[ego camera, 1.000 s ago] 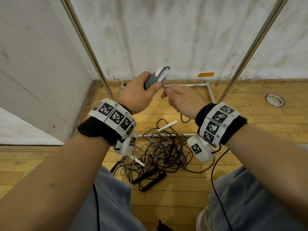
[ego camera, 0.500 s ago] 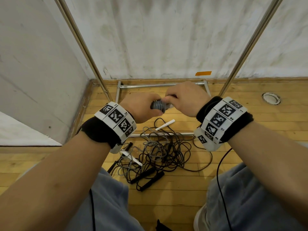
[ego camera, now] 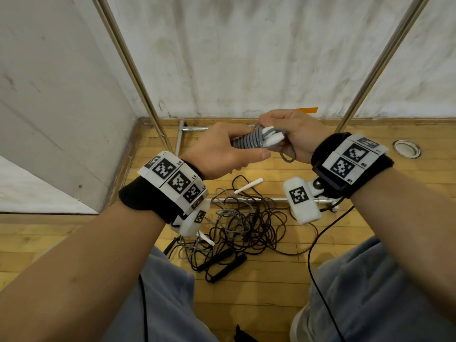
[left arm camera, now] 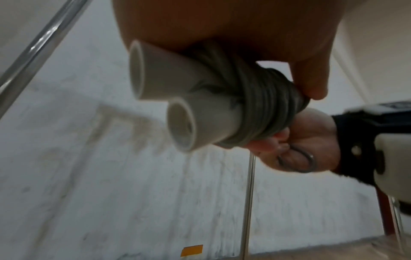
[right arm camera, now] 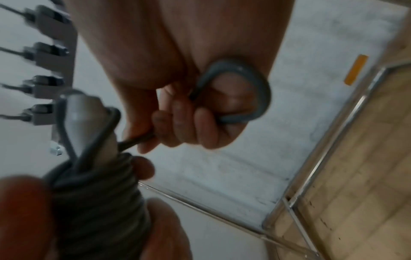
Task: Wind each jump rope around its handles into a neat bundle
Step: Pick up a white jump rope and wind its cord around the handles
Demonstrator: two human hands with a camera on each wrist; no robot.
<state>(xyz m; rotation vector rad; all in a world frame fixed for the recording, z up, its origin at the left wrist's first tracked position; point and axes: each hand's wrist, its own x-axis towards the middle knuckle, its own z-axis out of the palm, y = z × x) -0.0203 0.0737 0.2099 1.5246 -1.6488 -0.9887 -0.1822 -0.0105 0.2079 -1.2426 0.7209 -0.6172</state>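
A wooden floor (ego camera: 266,287) meets a stained white wall here, with slanted metal poles (ego camera: 128,77) rising in front of it. Above the floor, the left hand (ego camera: 217,154) is closed round the grey rope bundle (ego camera: 249,141), coils wound tight over two white handles (left arm camera: 175,98) lying side by side. The right hand (ego camera: 296,137) has its fingers curled round the last loop of grey cord (right arm camera: 240,91), which runs back to the handle tips.

The likely trouble is the finish. If the right hand lets that loop go before it is tucked under a coil or hooked over the handle ends, the stiff cord would probably spring back and loosen the outer turns. Pulling hard could also slide the coils off the handle ends, which stand only a little clear of the winding.

On the floor below lies a tangle of other ropes (ego camera: 246,225), black and grey, with black handles (ego camera: 222,265) and a white handle (ego camera: 249,188); how many ropes are in it cannot be counted. The wrist views are blurred, so where the loop's end passes through the right hand is, I think, unreadable.
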